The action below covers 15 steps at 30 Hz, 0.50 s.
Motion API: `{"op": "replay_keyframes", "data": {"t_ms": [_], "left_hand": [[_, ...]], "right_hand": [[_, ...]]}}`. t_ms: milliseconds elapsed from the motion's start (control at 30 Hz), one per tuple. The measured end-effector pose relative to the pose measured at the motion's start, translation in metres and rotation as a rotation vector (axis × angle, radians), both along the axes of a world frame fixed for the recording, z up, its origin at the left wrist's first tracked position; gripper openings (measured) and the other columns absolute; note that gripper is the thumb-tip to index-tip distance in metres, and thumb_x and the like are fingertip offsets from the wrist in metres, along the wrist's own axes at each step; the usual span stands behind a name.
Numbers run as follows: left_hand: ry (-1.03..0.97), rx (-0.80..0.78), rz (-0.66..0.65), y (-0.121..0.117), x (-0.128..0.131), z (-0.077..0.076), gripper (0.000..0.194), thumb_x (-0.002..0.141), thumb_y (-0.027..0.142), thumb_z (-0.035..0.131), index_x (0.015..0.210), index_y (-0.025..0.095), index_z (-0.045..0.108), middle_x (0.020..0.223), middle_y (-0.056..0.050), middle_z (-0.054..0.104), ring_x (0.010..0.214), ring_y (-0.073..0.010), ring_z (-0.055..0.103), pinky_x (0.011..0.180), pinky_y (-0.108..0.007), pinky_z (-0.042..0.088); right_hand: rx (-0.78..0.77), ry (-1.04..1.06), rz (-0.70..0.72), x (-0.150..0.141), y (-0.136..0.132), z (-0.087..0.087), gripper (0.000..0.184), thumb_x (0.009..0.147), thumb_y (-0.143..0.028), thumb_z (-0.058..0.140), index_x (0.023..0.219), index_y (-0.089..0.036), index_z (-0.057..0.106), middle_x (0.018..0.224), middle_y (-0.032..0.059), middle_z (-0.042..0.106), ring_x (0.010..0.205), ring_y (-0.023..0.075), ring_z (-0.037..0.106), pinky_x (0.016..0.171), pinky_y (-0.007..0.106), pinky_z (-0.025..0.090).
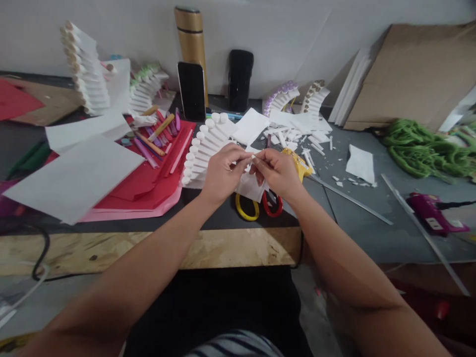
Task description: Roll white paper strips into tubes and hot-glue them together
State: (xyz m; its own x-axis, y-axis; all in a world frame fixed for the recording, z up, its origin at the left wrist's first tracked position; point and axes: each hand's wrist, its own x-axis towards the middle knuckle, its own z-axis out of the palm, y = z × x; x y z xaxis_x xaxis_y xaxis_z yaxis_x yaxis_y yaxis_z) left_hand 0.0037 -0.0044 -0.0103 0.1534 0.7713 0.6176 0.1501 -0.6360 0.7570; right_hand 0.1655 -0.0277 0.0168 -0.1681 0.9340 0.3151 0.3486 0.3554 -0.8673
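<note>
My left hand [225,171] and my right hand [278,170] meet over the table, fingertips pinched together on a small white piece [253,156], mostly covered by the fingers. Its exact kind is too small to make out. Just left of my left hand lies a curved row of white rolls with round white ends [195,153]. Beneath the hands are white paper and a pair of scissors with one yellow handle [247,208] and one red handle [272,204]. A yellow glue gun [299,163] lies right behind my right hand.
Red paper sheets [122,191] with coloured rolls and white sheets [74,178] cover the left. A phone [192,91] leans on a gold bottle [189,25]. White scraps [286,136], a metal ruler [357,201], green yarn [416,148] and a purple glue gun [431,213] lie rightward.
</note>
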Motion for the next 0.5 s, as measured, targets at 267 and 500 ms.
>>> {"op": "replay_keyframes", "data": {"t_ms": [267, 500], "left_hand": [[0.058, -0.012, 0.031, -0.0041, 0.0004, 0.0032, 0.007, 0.088, 0.017, 0.064, 0.087, 0.018, 0.072, 0.088, -0.003, 0.066, 0.084, -0.0142, 0.065, 0.067, -0.024, 0.053], [0.004, -0.206, -0.027, -0.0019, 0.0011, 0.0032, 0.007, 0.088, 0.023, 0.064, 0.090, 0.017, 0.065, 0.086, -0.003, 0.068, 0.080, -0.0134, 0.067, 0.074, -0.027, 0.055]], "right_hand": [[-0.054, -0.037, -0.036, -0.0046, -0.0053, 0.0039, 0.022, 0.094, -0.029, 0.058, 0.077, -0.016, 0.064, 0.058, -0.0008, 0.065, 0.045, 0.0076, 0.059, 0.049, 0.022, 0.045], [-0.116, 0.095, -0.094, -0.0029, -0.0027, 0.0063, 0.021, 0.086, -0.032, 0.067, 0.073, -0.017, 0.060, 0.059, 0.0013, 0.068, 0.046, 0.0095, 0.062, 0.048, 0.022, 0.049]]}}
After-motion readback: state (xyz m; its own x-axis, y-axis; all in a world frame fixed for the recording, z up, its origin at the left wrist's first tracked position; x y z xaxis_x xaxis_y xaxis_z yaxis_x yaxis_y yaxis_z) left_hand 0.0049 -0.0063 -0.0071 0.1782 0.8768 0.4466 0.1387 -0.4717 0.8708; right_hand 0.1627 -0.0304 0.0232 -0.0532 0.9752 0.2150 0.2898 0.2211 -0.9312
